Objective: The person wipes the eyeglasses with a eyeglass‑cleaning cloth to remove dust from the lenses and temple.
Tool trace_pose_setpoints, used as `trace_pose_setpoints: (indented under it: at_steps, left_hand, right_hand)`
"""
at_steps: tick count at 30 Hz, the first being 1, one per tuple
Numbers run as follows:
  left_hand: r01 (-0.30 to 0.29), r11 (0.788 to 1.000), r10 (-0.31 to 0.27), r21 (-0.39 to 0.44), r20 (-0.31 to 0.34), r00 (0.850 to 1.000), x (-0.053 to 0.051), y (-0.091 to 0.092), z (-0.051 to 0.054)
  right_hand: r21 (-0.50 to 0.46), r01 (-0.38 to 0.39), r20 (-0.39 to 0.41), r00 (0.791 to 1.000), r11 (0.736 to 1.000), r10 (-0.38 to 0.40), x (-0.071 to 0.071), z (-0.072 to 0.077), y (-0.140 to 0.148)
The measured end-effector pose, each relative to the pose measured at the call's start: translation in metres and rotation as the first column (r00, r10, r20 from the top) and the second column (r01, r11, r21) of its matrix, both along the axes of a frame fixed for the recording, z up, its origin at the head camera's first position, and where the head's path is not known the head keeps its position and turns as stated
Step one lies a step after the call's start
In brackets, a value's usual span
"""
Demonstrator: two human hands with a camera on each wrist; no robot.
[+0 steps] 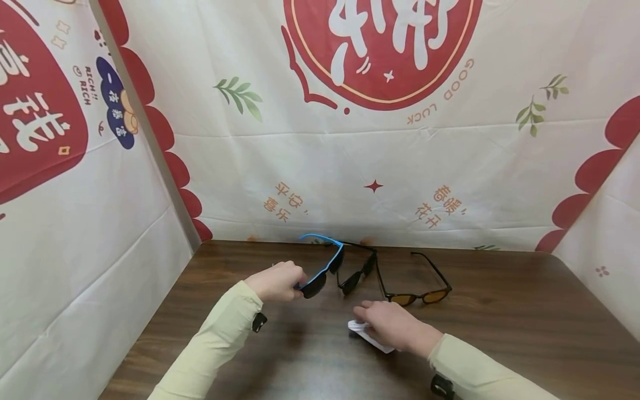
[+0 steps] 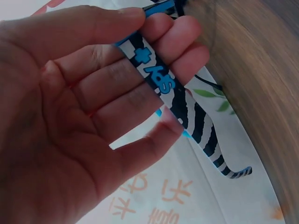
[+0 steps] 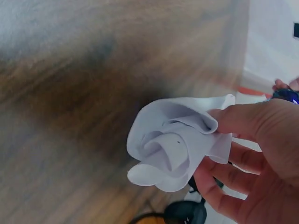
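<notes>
Near the table's back my left hand (image 1: 280, 281) holds blue-framed sunglasses (image 1: 315, 284) with dark lenses. In the left wrist view, thumb and fingers pinch a temple arm (image 2: 195, 113) patterned in black and white stripes with blue lettering. My right hand (image 1: 394, 326) is lower and to the right, gripping a white cloth (image 3: 163, 144). The cloth bunches into loose folds between thumb and fingers, low over the wood.
Black sunglasses (image 1: 352, 283) stand just right of the blue pair. Beyond the right hand rest dark-framed glasses with amber lenses (image 1: 434, 296). A brown wooden table (image 1: 500, 344) lies below, with printed white fabric walls (image 1: 350, 166) around its back and sides.
</notes>
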State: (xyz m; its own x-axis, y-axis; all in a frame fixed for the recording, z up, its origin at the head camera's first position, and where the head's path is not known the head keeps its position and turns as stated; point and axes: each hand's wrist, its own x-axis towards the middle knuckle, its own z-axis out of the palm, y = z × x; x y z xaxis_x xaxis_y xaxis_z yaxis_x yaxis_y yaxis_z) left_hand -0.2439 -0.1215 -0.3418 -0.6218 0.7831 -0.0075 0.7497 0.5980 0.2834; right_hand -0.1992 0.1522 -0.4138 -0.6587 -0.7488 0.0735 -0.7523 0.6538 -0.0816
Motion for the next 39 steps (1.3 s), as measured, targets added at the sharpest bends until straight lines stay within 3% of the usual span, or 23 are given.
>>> trace_pose_setpoints:
  at_steps: [6,14,19,26,33,39]
  left_hand:
    - [-0.022,1.000,0.022,-0.001,0.011,1.000,-0.003,0.014,0.000]
    - [-0.005,1.000,0.005,0.001,-0.003,1.000,-0.005,0.031,0.003]
    - [-0.003,1.000,0.003,0.013,-0.024,1.000,-0.009,0.042,0.008]
    - [0.018,0.999,-0.018,0.029,0.003,1.000,-0.013,0.052,0.010]
    - [0.057,0.996,-0.058,0.070,0.002,0.998,-0.009,0.061,0.012]
    - [0.078,0.994,-0.078,0.080,0.001,0.997,-0.007,0.069,0.016]
  right_hand:
    - [-0.130,0.050,-0.061,0.996,0.990,-0.059,-0.005,0.011,0.011]
    - [-0.338,0.082,-0.180,0.972,0.938,-0.150,-0.011,0.021,0.018]
    - [-0.406,0.093,-0.214,0.957,0.909,-0.194,-0.012,0.024,0.019]
    - [-0.483,0.102,-0.260,0.932,0.869,-0.254,-0.014,0.025,0.016]
    - [-0.544,0.139,-0.240,0.919,0.827,-0.312,-0.013,0.029,0.011]
    - [-0.566,0.143,-0.258,0.905,0.812,-0.339,-0.014,0.029,0.006]
